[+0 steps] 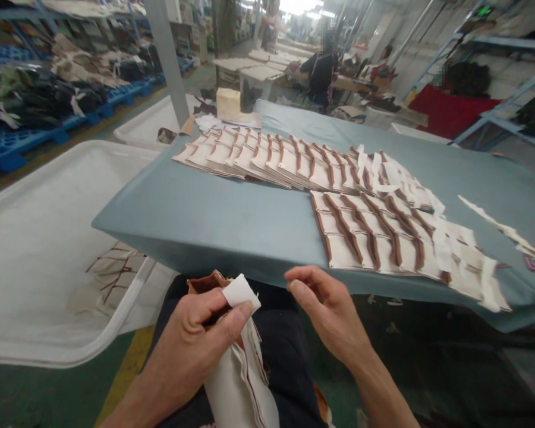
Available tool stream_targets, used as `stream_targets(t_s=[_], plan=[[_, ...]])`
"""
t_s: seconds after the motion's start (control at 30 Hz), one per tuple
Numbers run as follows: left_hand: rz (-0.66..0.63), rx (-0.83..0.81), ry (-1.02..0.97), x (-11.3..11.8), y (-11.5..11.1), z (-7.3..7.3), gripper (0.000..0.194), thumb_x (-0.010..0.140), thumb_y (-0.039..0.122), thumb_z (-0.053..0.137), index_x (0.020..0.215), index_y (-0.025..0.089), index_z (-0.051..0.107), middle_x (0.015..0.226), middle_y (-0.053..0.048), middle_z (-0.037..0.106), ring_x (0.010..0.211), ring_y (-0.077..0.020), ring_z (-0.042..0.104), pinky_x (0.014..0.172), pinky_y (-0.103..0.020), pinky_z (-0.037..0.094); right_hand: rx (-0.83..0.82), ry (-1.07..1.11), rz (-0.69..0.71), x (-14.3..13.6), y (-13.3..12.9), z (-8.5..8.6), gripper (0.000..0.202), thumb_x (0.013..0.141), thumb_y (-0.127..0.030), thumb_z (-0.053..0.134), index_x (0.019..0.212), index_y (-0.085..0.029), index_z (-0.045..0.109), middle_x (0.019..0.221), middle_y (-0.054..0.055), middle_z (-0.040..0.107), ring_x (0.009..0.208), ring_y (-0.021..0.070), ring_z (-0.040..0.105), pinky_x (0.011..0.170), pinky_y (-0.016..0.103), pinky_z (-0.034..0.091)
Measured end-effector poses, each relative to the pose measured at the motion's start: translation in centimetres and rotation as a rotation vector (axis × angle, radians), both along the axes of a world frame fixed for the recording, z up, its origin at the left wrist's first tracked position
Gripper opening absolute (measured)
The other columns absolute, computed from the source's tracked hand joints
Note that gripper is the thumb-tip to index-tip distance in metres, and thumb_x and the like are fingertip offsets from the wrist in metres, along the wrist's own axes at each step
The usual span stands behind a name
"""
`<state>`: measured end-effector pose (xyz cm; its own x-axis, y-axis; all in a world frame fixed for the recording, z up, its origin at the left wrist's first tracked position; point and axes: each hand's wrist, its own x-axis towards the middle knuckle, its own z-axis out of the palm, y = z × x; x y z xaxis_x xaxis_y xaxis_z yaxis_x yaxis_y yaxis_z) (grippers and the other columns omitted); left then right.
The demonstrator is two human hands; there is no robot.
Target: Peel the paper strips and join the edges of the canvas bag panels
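My left hand pinches a small white strip between thumb and fingers, over a cream fabric bundle with brown edging that lies across my lap. To the right, my right hand is raised near the table's front edge, its thumb tip close to the index finger and the fingers curled, with nothing visible in them. On the blue-grey table, a long row of overlapping cream pieces with brown edges runs along the middle. A second group sits nearer the front edge, with white strips at its right end.
A white bin stands at the left, with cream pieces inside. A grey post rises behind it. A yellow block rests at the table's far left. A person is beyond the table. Blue shelving stands at right.
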<state>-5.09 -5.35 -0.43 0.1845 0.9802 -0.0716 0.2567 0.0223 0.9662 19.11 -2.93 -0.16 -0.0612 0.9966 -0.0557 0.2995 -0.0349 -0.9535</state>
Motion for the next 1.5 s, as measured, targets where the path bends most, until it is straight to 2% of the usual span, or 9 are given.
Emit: stream_targets(t_s=[0.17,0.3,0.43,0.67,0.87,1.03,1.13,1.23,1.5], plan=[[-0.064,-0.013,0.041,0.4,0.4,1.7,0.046,0.101,0.052,0.061,0.074,0.016,0.072,0.062,0.003,0.047,0.055,-0.0123,0.042,0.05,-0.022,0.029,0.142,0.148,0.257,-4.1,0.7,1.8,0.015,0.098,-0.035,0.077,0.104,-0.022,0.082,0.106,0.004,0.083,0.096,0.0204,0.072,0.092,0.033,0.053],[-0.085,0.048,0.068,0.5,0.7,2.5,0.043,0.097,0.043,0.055,0.066,0.016,0.064,0.062,0.003,0.043,0.057,-0.012,0.041,0.052,-0.022,0.031,0.182,0.255,0.259,-5.8,0.4,1.3,0.011,0.101,-0.029,0.075,0.093,-0.022,0.079,0.101,0.004,0.082,0.097,0.0202,0.073,0.094,0.034,0.055],[-0.085,0.053,0.088,0.3,0.8,2.1,0.043,0.097,0.042,0.053,0.063,0.017,0.06,0.063,0.001,0.049,0.061,-0.0138,0.048,0.056,-0.022,0.038,0.181,0.312,0.219,-6.7,0.1,0.7,0.012,0.101,-0.026,0.076,0.09,-0.023,0.078,0.097,0.002,0.082,0.095,0.0188,0.074,0.093,0.032,0.055],[-0.033,0.024,0.056,-0.2,0.7,1.8,0.039,0.095,0.044,0.059,0.074,0.015,0.076,0.064,0.001,0.055,0.06,-0.0143,0.049,0.054,-0.021,0.038,0.023,0.4,0.236,-7.2,-0.5,-0.4,0.018,0.101,-0.037,0.078,0.106,-0.021,0.082,0.106,0.005,0.086,0.094,0.0193,0.075,0.092,0.031,0.057],[-0.001,0.011,0.052,-0.1,0.6,2.3,0.036,0.093,0.042,0.06,0.072,0.015,0.072,0.063,0.002,0.05,0.058,-0.0131,0.045,0.051,-0.022,0.035,-0.031,0.478,0.145,-7.9,-0.8,-0.5,0.025,0.1,-0.044,0.081,0.096,-0.019,0.077,0.094,0.004,0.082,0.086,0.0179,0.075,0.088,0.03,0.059],[-0.011,-0.218,-0.229,-1.9,-0.7,0.3,0.038,0.1,0.054,0.069,0.122,0.023,0.067,0.082,-0.001,0.073,0.069,-0.0196,0.065,0.062,-0.025,0.051,0.023,0.478,-0.07,-7.5,-0.3,-0.3,0.043,0.099,-0.061,0.079,0.09,-0.02,0.07,0.081,0.001,0.074,0.071,0.0144,0.065,0.069,0.026,0.056],[-0.015,-0.314,-0.353,-3.6,-1.4,-1.4,0.034,0.098,0.055,0.071,0.107,0.024,0.062,0.09,-0.003,0.076,0.075,-0.0211,0.067,0.064,-0.025,0.052,-0.035,0.484,-0.117,-7.3,-0.5,-1.0,0.054,0.093,-0.073,0.08,0.086,-0.021,0.065,0.066,-0.004,0.062,0.056,0.0112,0.052,0.055,0.023,0.047],[-0.039,-0.261,-0.286,-4.8,-1.7,-2.0,0.029,0.095,0.049,0.07,0.089,0.021,0.064,0.087,-0.003,0.072,0.075,-0.0198,0.063,0.064,-0.025,0.049,-0.157,0.509,-0.022,-7.4,-1.4,-2.0,0.059,0.091,-0.077,0.08,0.086,-0.021,0.061,0.058,-0.01,0.049,0.048,0.0074,0.037,0.047,0.02,0.033],[-0.11,-0.149,0.005,-5.8,-2.1,-0.5,0.034,0.104,0.043,0.058,0.089,0.019,0.077,0.083,-0.003,0.073,0.075,-0.0196,0.061,0.067,-0.025,0.046,-0.395,0.54,0.128,-8.3,-4.0,-2.4,0.061,0.09,-0.079,0.079,0.088,-0.022,0.058,0.057,-0.012,0.039,0.048,0.0061,0.026,0.044,0.019,0.021]])
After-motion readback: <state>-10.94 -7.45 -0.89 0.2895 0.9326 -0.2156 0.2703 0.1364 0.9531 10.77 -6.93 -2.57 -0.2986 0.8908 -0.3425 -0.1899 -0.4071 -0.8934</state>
